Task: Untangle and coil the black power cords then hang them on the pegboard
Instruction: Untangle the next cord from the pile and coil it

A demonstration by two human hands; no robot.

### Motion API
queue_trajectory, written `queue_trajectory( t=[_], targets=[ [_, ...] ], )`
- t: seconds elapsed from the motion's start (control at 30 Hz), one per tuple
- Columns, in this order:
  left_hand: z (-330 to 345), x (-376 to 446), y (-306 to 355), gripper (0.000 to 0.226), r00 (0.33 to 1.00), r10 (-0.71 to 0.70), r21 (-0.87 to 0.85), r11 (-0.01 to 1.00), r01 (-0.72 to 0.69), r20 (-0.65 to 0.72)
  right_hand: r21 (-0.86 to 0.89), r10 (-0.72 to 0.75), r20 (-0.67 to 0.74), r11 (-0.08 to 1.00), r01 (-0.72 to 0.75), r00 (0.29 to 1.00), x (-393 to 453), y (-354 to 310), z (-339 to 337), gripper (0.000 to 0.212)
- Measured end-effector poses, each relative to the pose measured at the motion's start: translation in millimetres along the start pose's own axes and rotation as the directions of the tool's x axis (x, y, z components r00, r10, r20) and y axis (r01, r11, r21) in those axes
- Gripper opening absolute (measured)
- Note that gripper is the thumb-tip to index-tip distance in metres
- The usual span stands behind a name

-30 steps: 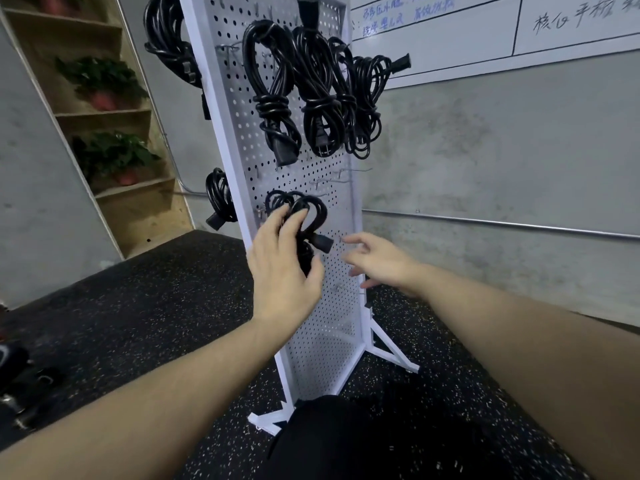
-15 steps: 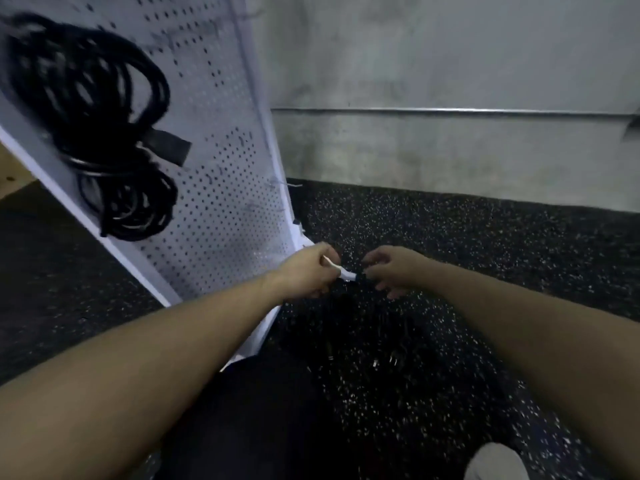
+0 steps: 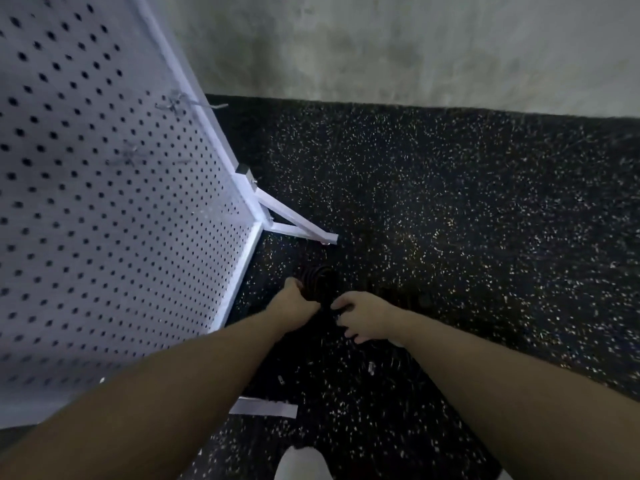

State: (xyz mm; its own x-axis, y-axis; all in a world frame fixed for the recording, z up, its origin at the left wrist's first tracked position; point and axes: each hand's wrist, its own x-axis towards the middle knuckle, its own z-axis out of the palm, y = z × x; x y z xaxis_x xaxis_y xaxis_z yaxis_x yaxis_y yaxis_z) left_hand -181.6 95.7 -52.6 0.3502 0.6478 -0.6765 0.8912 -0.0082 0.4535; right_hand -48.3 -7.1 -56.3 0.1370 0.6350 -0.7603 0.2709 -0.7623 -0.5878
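Note:
A black power cord (image 3: 317, 284) lies as a dark, blurred bundle on the speckled floor just off the pegboard's lower right corner. My left hand (image 3: 292, 303) is closed on the bundle's left side. My right hand (image 3: 363, 318) meets it from the right, thumb and forefinger pinched on the cord and the other fingers spread downward. The white pegboard (image 3: 104, 220) fills the left of the head view, tilted. Two bare wire hooks (image 3: 180, 102) stick out of it. No hung cords are in view.
The pegboard's white stand foot (image 3: 299, 228) juts out on the floor just beyond the hands, and another white foot strip (image 3: 263, 408) lies under my left forearm. Black speckled rubber floor (image 3: 450, 220) runs to a grey concrete wall (image 3: 381, 46). A white shoe tip (image 3: 301, 462) shows at the bottom edge.
The view has dropped from the hung cords to the floor. My hands moved from the coil on the pegboard, through holding a small white tie, down to the black bundle.

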Motion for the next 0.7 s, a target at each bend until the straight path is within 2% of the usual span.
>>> queue_trajectory(
  t=[0.17,0.23,0.37,0.47,0.57,0.7],
  targets=[
    [17,26,-4,0.097,0.998,-0.005,0.011,1.000,0.005,-0.058,0.044,0.004,-0.011,0.999,-0.004,1.000,11,3,-8,0.038],
    [19,32,-5,0.098,0.996,-0.028,0.017,0.999,0.029,-0.084,0.065,0.018,-0.023,0.998,-0.017,1.000,9,4,-12,0.037],
    [18,32,-4,0.096,0.986,-0.113,-0.148,0.984,0.094,-0.126,0.123,0.024,-0.065,0.992,-0.015,0.998,3,3,-19,0.035],
    [9,13,3,0.085,0.991,0.003,-0.267,0.963,-0.040,-0.137,0.202,0.000,-0.148,0.979,0.030,0.989,-9,0,-23,0.036],
    [-14,-20,22,0.069,0.977,0.144,-0.354,0.915,-0.191,-0.156,0.241,-0.097,-0.266,0.957,0.163,0.959,-31,-15,-31,0.039],
    [-49,-73,53,0.076,0.942,0.251,-0.461,0.824,-0.329,-0.224,0.256,-0.264,-0.407,0.886,0.387,0.874,-77,-54,-47,0.039]
  ],
)
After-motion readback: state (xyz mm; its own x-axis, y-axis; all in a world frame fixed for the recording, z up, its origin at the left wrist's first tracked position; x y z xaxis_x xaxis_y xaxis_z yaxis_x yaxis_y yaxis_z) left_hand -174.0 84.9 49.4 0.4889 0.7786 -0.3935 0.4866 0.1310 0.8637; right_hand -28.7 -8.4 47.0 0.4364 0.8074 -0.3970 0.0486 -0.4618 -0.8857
